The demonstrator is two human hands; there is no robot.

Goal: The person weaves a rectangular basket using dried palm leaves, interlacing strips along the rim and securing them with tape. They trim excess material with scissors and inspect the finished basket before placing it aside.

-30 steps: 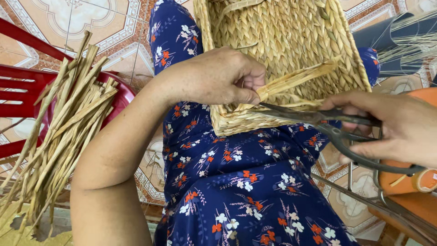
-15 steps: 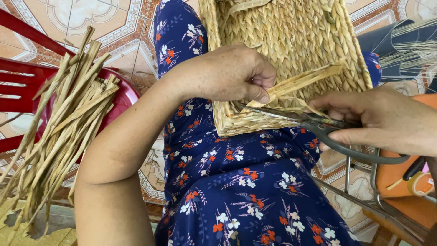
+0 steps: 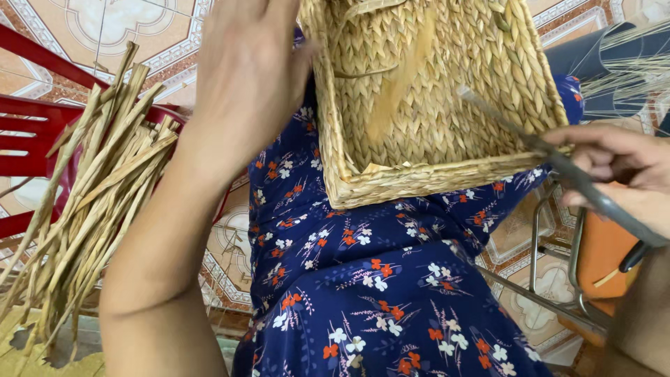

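A rectangular basket woven of pale straw-coloured fibre rests tilted on the person's lap, over a dark blue dress printed with small white and orange flowers; its open side faces up toward the camera and its near rim sits lowest, just above the knees. The left hand is raised at the basket's left wall, seen from the back, with fingers loosely spread and running out of the top of the view; it looks to hold nothing, though whether the fingertips touch the basket cannot be told. The right hand is closed around the handles of a pair of long dark metal scissors, whose blades slant up and left across the basket's right corner, their tips lying over the woven inside. A bundle of long dry flat reed strips leans at the left against a red plastic chair. An orange seat on a chrome tube frame stands at the right, on a patterned tile floor.
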